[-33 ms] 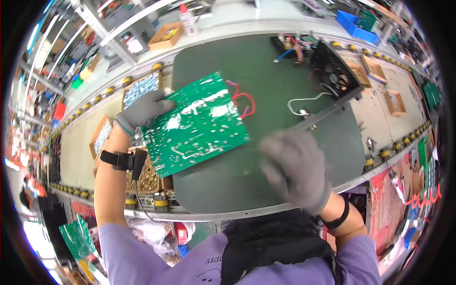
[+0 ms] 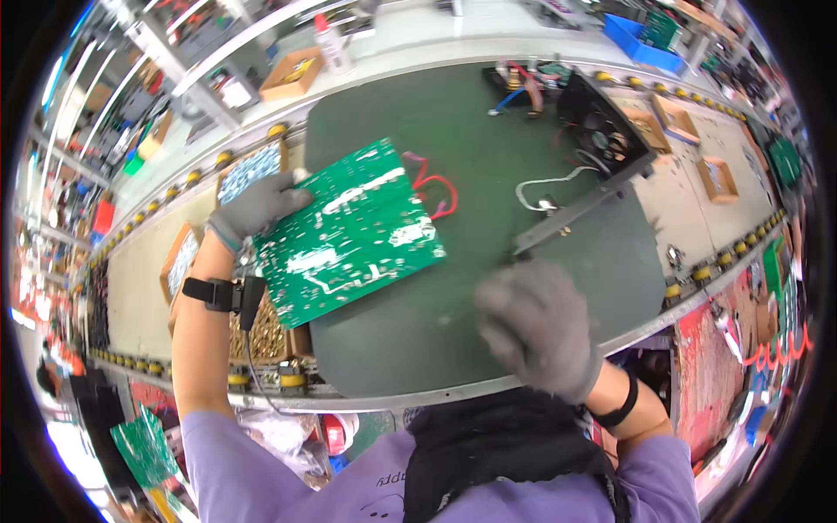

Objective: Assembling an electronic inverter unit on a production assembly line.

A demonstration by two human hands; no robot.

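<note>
My left hand (image 2: 266, 205), in a grey glove, grips a green circuit board (image 2: 349, 228) at its upper left edge, thumb on the upper face. Solder spots and glossy white patches cover that face. A red wire loop (image 2: 434, 190) comes out from beneath the board's right side. My right hand (image 2: 540, 327), also gloved in grey, is over the front right of the green mat (image 2: 453, 322), apart from the board. Its fingers look curled in and are blurred; anything in them is hidden. Beyond it stands an open black housing (image 2: 602, 139) with a fan inside and a white cable (image 2: 549, 185).
Small parts fill a tray (image 2: 253, 173) and a box of brass-coloured pieces (image 2: 261, 336) left of the mat. Wired components (image 2: 527, 83) lie at the far edge. Cardboard boxes (image 2: 717, 180) sit on the right, beside a roller rail (image 2: 715, 266). A bottle (image 2: 331, 44) stands at the back.
The whole scene has shifted slightly left in the picture. The board's tilt has changed a little, and the glare on it sits elsewhere. The left hand keeps its hold.
</note>
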